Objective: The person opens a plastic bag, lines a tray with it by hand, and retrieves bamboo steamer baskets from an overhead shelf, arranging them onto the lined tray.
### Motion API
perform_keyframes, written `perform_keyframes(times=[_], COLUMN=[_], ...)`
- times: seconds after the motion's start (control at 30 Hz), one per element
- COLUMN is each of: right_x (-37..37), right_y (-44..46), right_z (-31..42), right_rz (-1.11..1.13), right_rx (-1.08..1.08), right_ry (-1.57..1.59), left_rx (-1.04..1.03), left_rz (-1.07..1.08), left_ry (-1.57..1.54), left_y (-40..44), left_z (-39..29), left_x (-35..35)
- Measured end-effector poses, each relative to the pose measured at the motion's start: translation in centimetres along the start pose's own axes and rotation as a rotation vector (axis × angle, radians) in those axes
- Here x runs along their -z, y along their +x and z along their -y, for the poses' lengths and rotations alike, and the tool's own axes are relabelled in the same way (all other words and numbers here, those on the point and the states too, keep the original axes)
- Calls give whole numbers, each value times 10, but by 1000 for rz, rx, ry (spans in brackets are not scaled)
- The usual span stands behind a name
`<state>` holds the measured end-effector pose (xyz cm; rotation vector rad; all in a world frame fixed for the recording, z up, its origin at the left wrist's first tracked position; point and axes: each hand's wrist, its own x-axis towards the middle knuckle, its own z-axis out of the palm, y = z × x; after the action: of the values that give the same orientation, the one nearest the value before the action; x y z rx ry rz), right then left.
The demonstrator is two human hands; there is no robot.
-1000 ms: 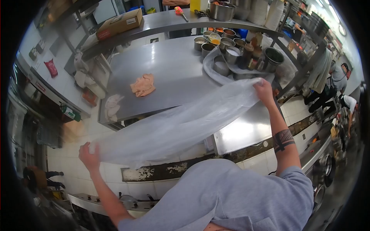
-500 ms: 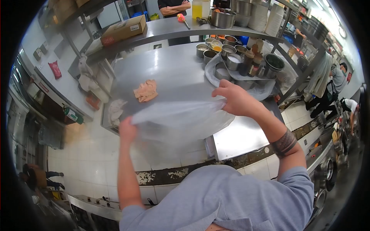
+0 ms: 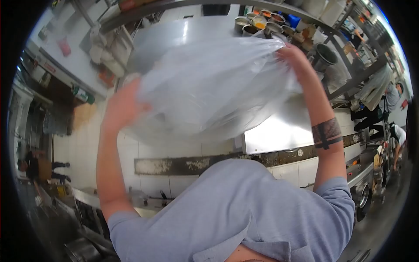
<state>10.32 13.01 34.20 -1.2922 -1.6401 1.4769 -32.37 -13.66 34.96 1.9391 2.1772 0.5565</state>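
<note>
A large clear plastic bag (image 3: 214,83) is spread in the air in front of me, puffed out between my two hands. My left hand (image 3: 124,105), smeared by motion, closes on its left edge. At the upper right, my right hand (image 3: 290,56) grips the other end, where the plastic is bunched and creased. Behind the bag lies the steel worktable (image 3: 174,32). The pale pinkish lump seen on that table earlier is hidden by the plastic.
Several metal containers of ingredients (image 3: 259,24) stand at the table's back right, with a dark pot (image 3: 324,56) nearby. A steel shelf rail (image 3: 161,8) crosses overhead. A shiny steel surface (image 3: 279,131) is below the bag. Other people (image 3: 388,102) are at far right.
Both hands have risen and moved farther apart, left hand leftward and right hand rightward. The bag has spread wider and puffed up, covering the lump. My view has tilted down.
</note>
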Motion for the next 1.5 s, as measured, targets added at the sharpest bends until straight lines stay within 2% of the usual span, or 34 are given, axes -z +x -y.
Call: perform_keyframes(times=[0.03,0.07,0.1,0.17,0.2,0.23,0.27,0.3,0.37,0.4,0.43,0.47,0.5,0.53,0.57,0.6,0.67,0.7,0.73,0.77,0.8,0.83,0.9,0.97,1.0,1.03,1.1,1.13,1.2,1.23,1.27,1.3,1.37,1.5], right_x=[-9,-9,-1,4,3,4,12,14,20,29,39,50,60,70,80,66,54,43,24,22,19,17,23,-2,-41,-76,-146,-170,-176,-170,-160,-151,-133,-106], right_y=[-25,-31,-36,-32,-31,-30,-16,-8,6,15,20,25,27,28,29,7,-15,-16,-18,-16,-13,-11,-13,-35,-69,-80,-103,-80,2,25,33,35,25,3], right_z=[22,16,12,11,12,11,1,2,3,-3,-7,-11,-13,-15,-16,-5,9,20,33,32,32,31,15,38,43,26,-7,-21,-74,-90,-102,-104,-99,-82], right_rz=[76,95,126,166,55,-62,-95,-94,20,43,42,-8,42,92,142,268,381,390,285,222,161,105,-344,-778,-796,-570,-60,178,279,303,304,298,275,184], right_rx=[74,71,353,649,520,381,461,460,181,161,162,138,161,185,210,322,439,446,168,61,-52,-166,306,981,1097,1202,1296,984,610,449,340,278,184,110], right_ry=[-171,-174,-506,-830,-1010,-1183,-1159,-1159,-238,96,96,183,161,139,118,-177,-787,-786,-966,-1018,-1069,-1117,-1191,-1097,-774,-702,-515,-592,-914,-985,-950,-830,-454,216], left_rx=[138,270,287,293,305,338,334,335,286,284,41,-72,-189,-169,-150,-131,284,295,309,314,375,372,395,418,447,447,-47,-277,150,72,-30,-126,-327,-327], left_rz=[76,145,145,91,93,8,-84,-83,-110,-107,-12,41,76,52,36,25,46,44,-124,-288,-287,-287,-247,-261,-268,-274,-127,-137,42,242,279,310,364,518], left_ry=[171,343,341,406,407,-350,-1108,-1108,-1441,-1441,-1180,-1042,-908,-407,-159,89,488,490,277,62,-612,-612,-1399,-1535,-1663,-1666,-815,-455,-1318,-984,-802,-620,-653,-870], left_y=[2,7,13,18,18,19,19,19,22,17,7,1,-5,-8,-7,-6,10,12,14,16,17,22,31,36,37,35,23,17,-19,-33,-47,-58,-73,-97], left_z=[5,12,30,87,112,135,146,142,125,120,114,107,100,91,92,92,109,116,124,134,149,154,162,143,129,113,79,65,-27,-67,-86,-98,-106,-120], left_x=[5,9,10,5,0,-7,-11,-12,-13,-9,-4,2,8,14,15,16,21,21,19,14,5,-5,-20,-26,-30,-29,-34,-41,-46,-31,-42,-54,-83,-89])
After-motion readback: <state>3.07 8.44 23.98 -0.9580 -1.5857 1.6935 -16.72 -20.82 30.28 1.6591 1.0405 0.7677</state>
